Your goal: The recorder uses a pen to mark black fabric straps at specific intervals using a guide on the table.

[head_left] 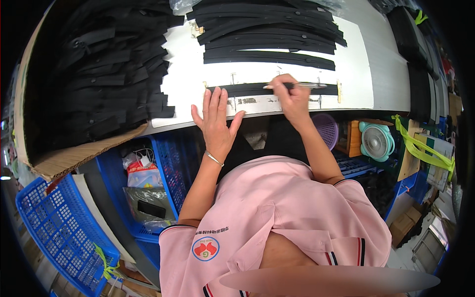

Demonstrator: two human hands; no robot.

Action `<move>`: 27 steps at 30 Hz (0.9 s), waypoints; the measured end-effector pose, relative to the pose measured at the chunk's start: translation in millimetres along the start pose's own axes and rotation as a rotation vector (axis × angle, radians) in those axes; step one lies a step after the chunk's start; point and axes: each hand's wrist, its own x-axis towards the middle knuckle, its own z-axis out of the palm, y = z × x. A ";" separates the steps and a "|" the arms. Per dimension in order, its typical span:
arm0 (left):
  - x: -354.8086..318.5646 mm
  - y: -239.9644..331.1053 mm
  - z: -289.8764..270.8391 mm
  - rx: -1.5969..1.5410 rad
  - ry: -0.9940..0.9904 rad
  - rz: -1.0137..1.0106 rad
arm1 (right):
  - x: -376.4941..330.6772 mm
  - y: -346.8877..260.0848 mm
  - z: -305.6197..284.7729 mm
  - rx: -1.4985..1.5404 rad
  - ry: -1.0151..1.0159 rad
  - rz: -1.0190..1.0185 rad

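A narrow black fabric strip [250,89] lies straight across the white board [357,64], close to the table's front edge. My left hand [216,116] rests on the left end of the strip with its fingers stretched flat and the thumb apart. Between the closed fingers of my right hand [295,105] is a slim silver pen [312,85]. Its pale tip points left, over the middle of the strip; whether it touches the cloth I cannot tell. Dark tick marks and yellowish tape pieces [339,91] show on the board around the strip.
Beyond the strip lie more black strips [269,27] in a layered row. A large heap of black strips [104,74] fills the left, by a cardboard flap [89,151]. Below stand blue plastic baskets [67,232], a purple basket [325,131] and a turquoise fan [377,142].
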 end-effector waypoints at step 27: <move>60.9 73.8 37.8 -0.369 0.071 0.118 | 6.4 27.3 -27.9 -0.395 0.031 -0.303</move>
